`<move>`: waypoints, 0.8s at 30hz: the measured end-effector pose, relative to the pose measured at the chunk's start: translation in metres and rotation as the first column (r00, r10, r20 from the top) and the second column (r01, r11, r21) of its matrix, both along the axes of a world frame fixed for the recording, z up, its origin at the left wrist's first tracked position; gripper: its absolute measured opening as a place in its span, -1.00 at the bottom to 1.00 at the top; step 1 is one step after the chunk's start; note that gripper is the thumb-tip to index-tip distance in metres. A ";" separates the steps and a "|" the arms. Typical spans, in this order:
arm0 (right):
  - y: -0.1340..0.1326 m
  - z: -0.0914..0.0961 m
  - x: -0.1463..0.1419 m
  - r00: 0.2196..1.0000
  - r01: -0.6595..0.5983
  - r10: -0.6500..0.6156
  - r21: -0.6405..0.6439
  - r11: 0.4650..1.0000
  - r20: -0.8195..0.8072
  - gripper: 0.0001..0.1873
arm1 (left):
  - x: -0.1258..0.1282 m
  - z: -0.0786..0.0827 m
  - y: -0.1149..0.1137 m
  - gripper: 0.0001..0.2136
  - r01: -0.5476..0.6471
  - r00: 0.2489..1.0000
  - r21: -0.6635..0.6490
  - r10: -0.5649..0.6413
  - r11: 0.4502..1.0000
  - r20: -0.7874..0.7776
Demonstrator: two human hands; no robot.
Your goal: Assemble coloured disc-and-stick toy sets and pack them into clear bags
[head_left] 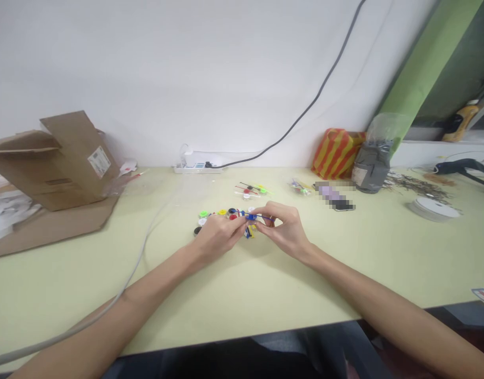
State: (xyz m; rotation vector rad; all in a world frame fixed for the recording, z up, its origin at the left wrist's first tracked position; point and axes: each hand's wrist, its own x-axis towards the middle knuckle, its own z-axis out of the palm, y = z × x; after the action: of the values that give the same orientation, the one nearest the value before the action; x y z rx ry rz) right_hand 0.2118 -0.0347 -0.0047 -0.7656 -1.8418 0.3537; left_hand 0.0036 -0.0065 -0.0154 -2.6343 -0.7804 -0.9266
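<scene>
Both my hands meet over the middle of the pale green table (pixel 265 284). My left hand (pixel 218 236) pinches a small blue round piece (pixel 251 217) threaded on a thin blue stick (pixel 265 217). My right hand (pixel 285 229) is closed on the other end of that stick. A small yellow and blue piece (pixel 249 231) sits just under my fingers. Behind my left hand lie several small coloured round pieces (pixel 220 213): green, yellow, red, white and black.
Farther back lie more thin sticks with coloured pieces (pixel 252 189) and a small bag of them (pixel 299 185). An open cardboard box (pixel 56 163) stands at left, a power strip (pixel 198 167) by the wall, a striped bag (pixel 336 152), a grey cable (pixel 139 258), a tape roll (pixel 435 208).
</scene>
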 end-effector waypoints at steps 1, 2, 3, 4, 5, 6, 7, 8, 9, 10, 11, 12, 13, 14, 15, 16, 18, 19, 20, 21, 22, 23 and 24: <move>0.000 -0.001 -0.001 1.000 0.002 -0.002 -0.015 1.000 -0.004 -0.87 | 0.000 0.000 0.000 -0.75 0.001 1.000 -0.001 -0.001 1.000 0.004; 0.001 -0.001 -0.001 1.000 -0.001 0.001 -0.034 0.999 -0.005 -0.86 | 0.000 0.000 0.000 -0.74 -0.001 1.000 -0.002 0.001 1.000 0.006; 0.001 -0.001 -0.001 1.000 -0.011 0.011 -0.054 0.998 -0.002 -0.84 | 0.000 0.000 0.000 -0.74 -0.008 1.000 -0.003 0.008 1.000 0.007; 0.001 -0.001 -0.001 1.000 -0.028 0.029 -0.074 0.997 0.007 -0.80 | 0.001 0.000 0.000 -0.74 -0.017 1.000 -0.002 0.017 1.000 0.010; 0.001 0.000 0.000 0.998 -0.050 0.052 -0.089 0.995 0.020 -0.76 | 0.001 0.000 0.001 -0.74 -0.027 1.000 -0.001 0.027 1.000 0.014; 0.001 0.002 0.001 0.997 -0.072 0.076 -0.101 0.992 0.032 -0.72 | 0.001 0.000 0.001 -0.74 -0.035 0.999 0.001 0.035 0.999 0.023; 0.001 0.004 0.002 0.994 -0.098 0.103 -0.113 0.989 0.038 -0.70 | 0.001 0.001 0.001 -0.74 -0.040 0.999 0.003 0.040 0.999 0.032; 0.001 0.007 0.003 0.991 -0.125 0.131 -0.129 0.984 0.038 -0.68 | 0.001 0.002 0.001 -0.74 -0.041 0.998 0.007 0.041 0.999 0.038; 0.000 0.009 0.004 0.988 -0.149 0.155 -0.149 0.978 0.028 -0.68 | 0.001 0.003 0.001 -0.73 -0.037 0.999 0.014 0.037 0.999 0.039; 0.000 0.010 0.005 0.985 -0.167 0.171 -0.177 0.970 0.011 -0.69 | 0.001 0.004 0.001 -0.73 -0.031 0.999 0.025 0.031 0.999 0.033; 0.000 0.011 0.005 0.984 -0.174 0.176 -0.209 0.962 -0.012 -0.71 | 0.001 0.005 0.001 -0.73 -0.023 1.000 0.038 0.023 0.999 0.020; 0.000 0.010 0.005 0.985 -0.171 0.168 -0.240 0.956 -0.033 -0.72 | 0.000 0.007 0.001 -0.73 -0.016 1.000 0.053 0.016 0.998 0.003; 0.001 0.009 0.004 0.987 -0.158 0.150 -0.267 0.951 -0.049 -0.74 | 0.000 0.008 0.002 -0.73 -0.009 1.000 0.066 0.010 0.998 -0.017; 0.002 0.008 0.003 0.990 -0.142 0.130 -0.288 0.947 -0.061 -0.75 | -0.001 0.009 0.002 -0.73 -0.004 0.999 0.077 0.007 0.997 -0.037; 0.003 0.007 0.002 0.991 -0.131 0.115 -0.304 0.944 -0.070 -0.76 | -0.001 0.010 0.002 -0.73 -0.006 0.998 0.087 0.011 0.996 -0.055; 0.005 0.006 0.001 0.991 -0.127 0.109 -0.315 0.940 -0.075 -0.76 | -0.002 0.010 0.003 -0.74 -0.014 0.997 0.096 0.021 0.995 -0.068; 0.008 0.005 0.002 0.991 -0.125 0.099 -0.328 0.936 -0.093 -0.75 | -0.003 0.010 0.003 -0.74 -0.046 0.996 0.110 0.054 0.993 -0.065; 0.010 0.004 0.004 0.991 -0.117 0.086 -0.329 0.937 -0.107 -0.75 | -0.003 0.009 0.003 -0.73 -0.069 0.996 0.109 0.075 0.992 -0.048; 0.013 0.005 0.006 0.991 -0.097 0.060 -0.324 0.941 -0.121 -0.74 | -0.004 0.009 0.003 -0.71 -0.095 0.995 0.101 0.098 0.990 -0.024; 0.017 0.004 0.010 0.991 -0.058 0.018 -0.308 0.950 -0.131 -0.74 | -0.004 0.008 0.003 -0.68 -0.120 0.993 0.087 0.121 0.989 -0.001; 0.021 0.004 0.015 0.991 0.001 -0.039 -0.280 0.960 -0.132 -0.74 | -0.005 0.008 0.003 -0.65 -0.140 0.990 0.071 0.140 0.988 0.017; 0.027 0.002 0.021 0.987 0.076 -0.107 -0.240 0.968 -0.117 -0.76 | -0.005 0.008 0.002 -0.63 -0.154 0.988 0.054 0.153 0.987 0.026; 0.033 0.000 0.027 0.980 0.160 -0.180 -0.191 0.968 -0.088 -0.78 | -0.005 0.007 0.002 -0.61 -0.161 0.987 0.039 0.160 0.986 0.027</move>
State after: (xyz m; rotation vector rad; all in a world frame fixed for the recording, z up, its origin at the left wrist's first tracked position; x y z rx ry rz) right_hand 0.2391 -0.0015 -0.0049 -1.0065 -1.6473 0.4479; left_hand -0.0017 -0.0045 -0.0080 -2.4863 -0.9527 -0.9209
